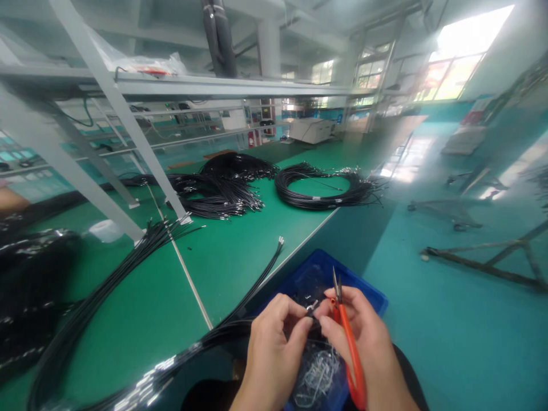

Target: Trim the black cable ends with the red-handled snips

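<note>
My left hand (277,342) pinches a small black piece with a shiny metal tip (311,308) between thumb and fingertips. It looks like a cable end, but the fingers cover most of it. My right hand (363,328) holds needle-nose pliers (349,342) with orange-red handles, their jaws pointing up and slightly parted. The thumb and index finger of that hand reach to the same small piece. Below both hands is a blue bin (372,291) with thin clear and whitish scraps (319,371) inside. A bundle of black cables (214,335) passes behind my left wrist.
Coiled black cables (295,197) and heaped cable bundles (222,197) lie farther back on the green table (240,262). More cables curve along the left. Slanted shelf posts (141,125) rise from the tabletop. On the right floor stands a wheeled metal frame (483,265).
</note>
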Demonstrator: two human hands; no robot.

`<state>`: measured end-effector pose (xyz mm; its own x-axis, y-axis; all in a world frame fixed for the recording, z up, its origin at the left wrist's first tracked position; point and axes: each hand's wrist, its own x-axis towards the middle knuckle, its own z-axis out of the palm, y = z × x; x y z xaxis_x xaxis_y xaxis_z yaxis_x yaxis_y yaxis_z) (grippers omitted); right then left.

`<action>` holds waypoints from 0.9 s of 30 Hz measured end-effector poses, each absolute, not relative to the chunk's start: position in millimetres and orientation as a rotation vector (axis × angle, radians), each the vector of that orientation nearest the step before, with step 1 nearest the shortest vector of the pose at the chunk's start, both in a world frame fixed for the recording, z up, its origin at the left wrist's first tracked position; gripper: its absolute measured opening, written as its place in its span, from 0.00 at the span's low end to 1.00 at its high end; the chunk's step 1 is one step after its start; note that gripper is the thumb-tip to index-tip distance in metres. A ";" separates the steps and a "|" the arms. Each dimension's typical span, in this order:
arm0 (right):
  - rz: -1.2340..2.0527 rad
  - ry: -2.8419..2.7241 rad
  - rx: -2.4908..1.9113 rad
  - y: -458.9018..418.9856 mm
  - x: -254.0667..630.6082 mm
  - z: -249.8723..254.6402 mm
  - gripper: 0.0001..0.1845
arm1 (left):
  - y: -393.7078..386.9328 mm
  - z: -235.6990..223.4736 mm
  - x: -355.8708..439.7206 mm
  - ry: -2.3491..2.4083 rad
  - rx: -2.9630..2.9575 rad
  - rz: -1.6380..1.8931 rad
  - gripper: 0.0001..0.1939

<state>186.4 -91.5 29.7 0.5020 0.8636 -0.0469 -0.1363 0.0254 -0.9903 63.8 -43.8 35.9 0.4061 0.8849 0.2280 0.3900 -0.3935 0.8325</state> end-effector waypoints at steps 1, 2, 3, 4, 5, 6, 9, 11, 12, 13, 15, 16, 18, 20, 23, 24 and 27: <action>0.893 -0.683 -1.313 -89.5 184.6 32.0 0.18 | -44.6 36.4 64.5 1.092 1.975 0.892 0.07; 0.894 -0.645 -1.302 -87.8 182.9 33.9 0.18 | -45.5 36.7 65.2 1.104 1.994 0.895 0.07; 0.894 -0.607 -1.284 -86.5 181.4 35.4 0.19 | -46.6 36.9 65.8 1.121 2.024 0.902 0.07; 0.902 -0.576 -1.266 -85.4 180.3 36.6 0.20 | -47.8 36.8 66.6 1.141 2.067 0.913 0.08; 0.911 -0.550 -1.252 -84.4 179.5 37.4 0.20 | -49.2 36.4 67.4 1.164 2.124 0.923 0.08; 0.920 -0.531 -1.242 -83.5 179.0 37.8 0.20 | -50.8 35.8 68.4 1.193 2.189 0.936 0.08; 0.915 -0.518 -1.242 -80.8 177.8 36.4 0.20 | -55.6 33.4 71.5 1.290 2.355 0.966 0.08; 0.893 -0.517 -1.244 -79.6 176.2 33.7 0.20 | -57.0 32.9 72.7 1.323 2.376 0.964 0.09; 0.886 -0.516 -1.236 -79.2 175.0 32.1 0.20 | -56.9 33.1 72.8 1.318 2.356 0.956 0.09; 0.887 -0.517 -1.227 -79.1 173.7 30.6 0.19 | -56.3 33.7 72.3 1.303 2.316 0.945 0.09; 0.896 -0.526 -1.207 -79.7 171.7 28.6 0.19 | -53.7 35.1 70.3 1.264 2.198 0.929 0.09; 0.899 -0.539 -1.201 -80.5 171.5 28.4 0.19 | -52.0 35.7 68.8 1.243 2.132 0.925 0.09; 0.913 -0.576 -1.203 -83.3 174.1 29.8 0.21 | -48.3 37.0 65.4 1.203 2.019 0.923 0.08; 0.963 -0.618 -1.205 -88.1 181.5 32.9 0.21 | -44.4 38.8 61.9 1.169 1.939 0.923 0.07; 1.241 -0.719 -1.122 -98.4 199.2 38.7 0.16 | -39.4 43.4 57.6 1.135 1.823 0.923 0.06; 1.387 -0.770 -1.061 -102.0 205.3 40.3 0.15 | -37.9 45.3 56.3 1.119 1.777 0.921 0.06; 1.695 -0.830 -0.983 -110.3 218.3 42.3 0.14 | -34.2 49.7 53.4 1.044 1.644 0.910 0.06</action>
